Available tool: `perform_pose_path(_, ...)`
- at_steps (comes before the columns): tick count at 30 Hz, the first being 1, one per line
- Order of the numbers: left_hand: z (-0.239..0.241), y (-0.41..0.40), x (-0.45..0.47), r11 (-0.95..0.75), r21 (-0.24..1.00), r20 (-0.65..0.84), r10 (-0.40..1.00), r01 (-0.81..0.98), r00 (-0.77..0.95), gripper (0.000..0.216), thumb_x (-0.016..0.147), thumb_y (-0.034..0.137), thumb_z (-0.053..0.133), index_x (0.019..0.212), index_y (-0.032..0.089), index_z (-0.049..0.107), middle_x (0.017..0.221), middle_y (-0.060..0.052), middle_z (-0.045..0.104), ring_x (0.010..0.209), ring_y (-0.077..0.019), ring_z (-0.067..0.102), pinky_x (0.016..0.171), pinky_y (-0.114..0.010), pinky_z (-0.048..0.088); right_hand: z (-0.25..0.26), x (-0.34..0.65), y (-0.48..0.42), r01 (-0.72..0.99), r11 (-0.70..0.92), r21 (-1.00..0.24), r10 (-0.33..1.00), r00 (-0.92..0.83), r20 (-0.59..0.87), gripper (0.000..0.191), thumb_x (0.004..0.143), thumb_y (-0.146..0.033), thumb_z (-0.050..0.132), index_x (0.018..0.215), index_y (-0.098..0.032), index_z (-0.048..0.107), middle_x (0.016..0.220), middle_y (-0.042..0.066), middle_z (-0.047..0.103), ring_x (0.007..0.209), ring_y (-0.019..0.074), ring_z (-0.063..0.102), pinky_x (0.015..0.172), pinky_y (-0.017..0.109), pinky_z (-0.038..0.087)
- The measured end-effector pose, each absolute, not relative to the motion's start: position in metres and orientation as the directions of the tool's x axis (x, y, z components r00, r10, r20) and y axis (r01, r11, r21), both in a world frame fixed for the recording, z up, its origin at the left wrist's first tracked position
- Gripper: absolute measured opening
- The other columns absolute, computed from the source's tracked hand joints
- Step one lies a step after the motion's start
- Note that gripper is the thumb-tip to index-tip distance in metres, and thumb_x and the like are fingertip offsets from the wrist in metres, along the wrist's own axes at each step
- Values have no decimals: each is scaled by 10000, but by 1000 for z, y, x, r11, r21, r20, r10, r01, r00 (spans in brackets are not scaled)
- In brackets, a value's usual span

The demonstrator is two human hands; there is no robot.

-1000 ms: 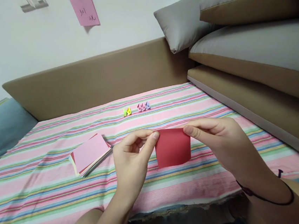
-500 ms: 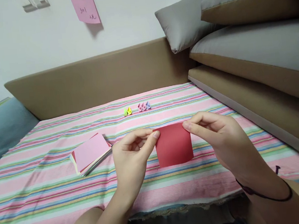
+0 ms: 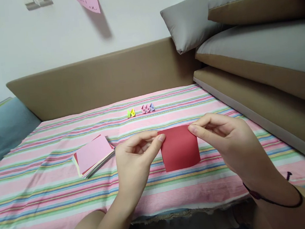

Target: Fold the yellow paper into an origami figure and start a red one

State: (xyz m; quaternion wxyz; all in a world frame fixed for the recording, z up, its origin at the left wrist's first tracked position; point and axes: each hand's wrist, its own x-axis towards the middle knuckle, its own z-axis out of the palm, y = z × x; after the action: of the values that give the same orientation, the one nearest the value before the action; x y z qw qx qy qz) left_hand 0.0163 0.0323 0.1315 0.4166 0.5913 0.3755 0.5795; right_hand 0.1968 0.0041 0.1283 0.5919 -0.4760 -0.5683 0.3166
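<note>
A red sheet of paper (image 3: 180,148) hangs between my hands above the striped cloth. My left hand (image 3: 135,157) pinches its upper left corner between thumb and fingers. At the upper right corner, my right hand (image 3: 224,136) has the same kind of pinch. A stack of coloured paper (image 3: 94,154), pink on top, lies on the cloth to the left of my left hand. Farther back sit small folded paper pieces: a yellow and green group (image 3: 131,113) and a pink and purple group (image 3: 148,108).
The striped cloth (image 3: 55,196) covers the seat. Behind it stands a brown backrest (image 3: 106,79). Grey and brown cushions (image 3: 256,50) are piled at the right, and a blue-grey cushion (image 3: 5,128) is at the left. A pink note (image 3: 89,1) hangs on the wall.
Both hands keep their pinch on the red sheet, which shifts very slightly right in view. The pink note on the wall has lifted and curled, its shadow longer.
</note>
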Motion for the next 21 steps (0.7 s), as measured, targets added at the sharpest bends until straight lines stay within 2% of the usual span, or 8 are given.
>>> perform_pose_path(5, 131, 38, 13, -339, 941, 339, 937, -9, 81, 43, 714, 218, 762, 731, 208, 724, 689, 31, 706, 635, -82, 636, 588, -142, 526, 129, 199, 4, 247, 353, -903, 907, 148, 395, 126, 846, -291, 630, 732, -244, 656, 773, 5, 677, 736, 157, 628, 661, 257, 498)
perform_pose_path(8, 134, 41, 10, -321, 945, 304, 933, 65, 190, 56, 757, 252, 723, 781, 203, 714, 719, 21, 691, 657, -89, 622, 612, -165, 518, 130, 197, 3, 362, 370, -856, 890, 126, 438, 123, 855, -254, 613, 737, -240, 645, 779, -11, 672, 742, 149, 616, 662, 256, 471)
perform_pose_path(11, 137, 43, 9, -361, 915, 294, 903, 181, 313, 104, 764, 256, 716, 856, 209, 713, 841, 7, 707, 774, -107, 638, 711, -180, 513, 130, 193, 3, 472, 403, -784, 877, 45, 478, 154, 854, -205, 597, 704, -229, 619, 730, -23, 650, 711, 143, 593, 665, 269, 441)
perform_pose_path(13, 139, 42, 9, -397, 887, 295, 880, 236, 373, 64, 766, 238, 714, 818, 199, 711, 824, 5, 712, 782, -114, 642, 731, -187, 505, 129, 189, 3, 505, 434, -746, 868, -15, 496, 157, 852, -188, 591, 702, -224, 623, 721, -22, 649, 717, 149, 591, 683, 283, 435)
perform_pose_path(16, 137, 40, 11, -420, 874, 317, 875, 246, 366, 69, 786, 215, 692, 722, 190, 699, 726, 11, 703, 712, -110, 635, 686, -192, 497, 127, 186, 6, 481, 455, -750, 862, -26, 506, 106, 850, -200, 599, 770, -232, 661, 798, -19, 688, 797, 158, 618, 738, 285, 450)
perform_pose_path(19, 132, 39, 13, -397, 902, 341, 896, 171, 283, 67, 796, 230, 686, 736, 200, 693, 732, 16, 695, 706, -114, 632, 666, -201, 498, 124, 187, 9, 352, 413, -840, 897, 2, 442, 60, 841, -262, 627, 877, -245, 672, 907, -15, 705, 884, 159, 636, 773, 266, 481)
perform_pose_path(21, 129, 39, 13, -379, 917, 342, 909, 127, 240, 66, 802, 244, 683, 751, 203, 689, 742, 16, 689, 713, -116, 633, 682, -210, 501, 122, 188, 11, 267, 387, -883, 916, -4, 400, 71, 843, -286, 625, 878, -241, 668, 918, -9, 699, 884, 160, 638, 767, 262, 495)
